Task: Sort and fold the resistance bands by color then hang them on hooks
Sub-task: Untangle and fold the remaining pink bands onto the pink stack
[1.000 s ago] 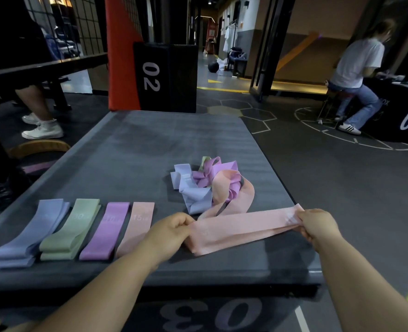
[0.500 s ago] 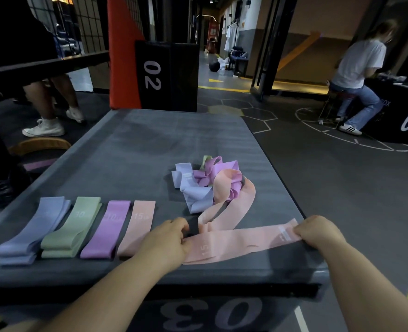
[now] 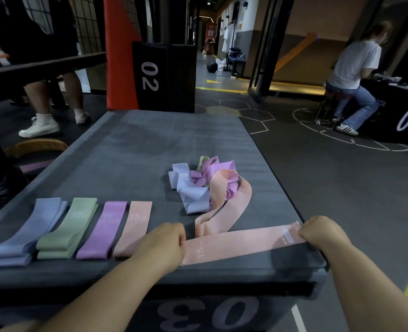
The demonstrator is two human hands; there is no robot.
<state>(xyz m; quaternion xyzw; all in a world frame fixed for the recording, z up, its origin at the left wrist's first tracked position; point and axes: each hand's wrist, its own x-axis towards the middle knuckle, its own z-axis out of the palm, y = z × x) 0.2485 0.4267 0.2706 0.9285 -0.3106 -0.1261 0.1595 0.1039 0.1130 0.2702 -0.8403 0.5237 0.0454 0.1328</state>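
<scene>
Box: we read "03" upside down on the front of the dark grey padded box [image 3: 222, 271] under our arms.
Left hand: our left hand [image 3: 161, 243] rests knuckles-up on the box top, fingers curled and pinching the left end of a flat peach-pink fabric resistance band [image 3: 241, 244].
Right hand: our right hand [image 3: 317, 232] is curled round the band's right end, at the box's right edge.
Band held: it lies flat along the near edge between our hands, "15" printed near the left end.
Sorted row: left of our left hand lie four folded stacks side by side: lavender-blue bands [image 3: 28, 233], green bands [image 3: 69, 230], a purple band [image 3: 104, 230] and a peach-pink folded band [image 3: 133, 228].
Loose pile: further back, a tangled heap of lavender, purple and green bands [image 3: 198, 185]; a second peach-pink looped band [image 3: 231, 202] trails from it and touches the held one.
Beyond: a black box marked "02" [image 3: 164, 77], a standing person's white sneaker [image 3: 40, 127] at left, a seated person in a white shirt [image 3: 351, 75] at right.
</scene>
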